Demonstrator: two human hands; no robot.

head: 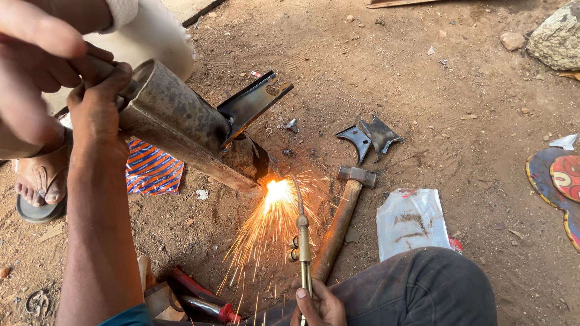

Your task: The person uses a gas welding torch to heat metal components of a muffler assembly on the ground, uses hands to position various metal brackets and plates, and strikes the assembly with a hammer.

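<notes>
Down at the middle of the dirt ground (459, 121), a heavy rusty steel tube (181, 124) lies tilted, its lower end resting on the earth where a bright flame throws orange sparks (272, 211) toward the camera. A dark metal bracket (254, 102) stands out from the tube's upper side. The brass cutting torch (302, 238) points its curved tip at that lower end. The right hand (317, 305) grasps the torch's rods, fingers curled shut around them at the bottom edge of the view. The left hand (96, 99) grips the tube's raised open end, fingers clenched over its rim. Another person's hand (30, 66) comes in from the top left corner, just beside the left hand, and a sandalled foot (39, 184) stands on the ground below it.

Just beside the torch lies a hammer (344, 214) with a wooden handle, its head pointing away. Beyond it rest two dark cut metal pieces (371, 137). Right of the hammer lies a crumpled white plastic bag (412, 220) with faint dark marks and a red edge. Under the tube shows an orange-and-blue striped wrapper (151, 172). At the right edge lies a round painted sign (559, 181), blue-rimmed with a red centre. A pale rock (556, 39) sits at the top right.
</notes>
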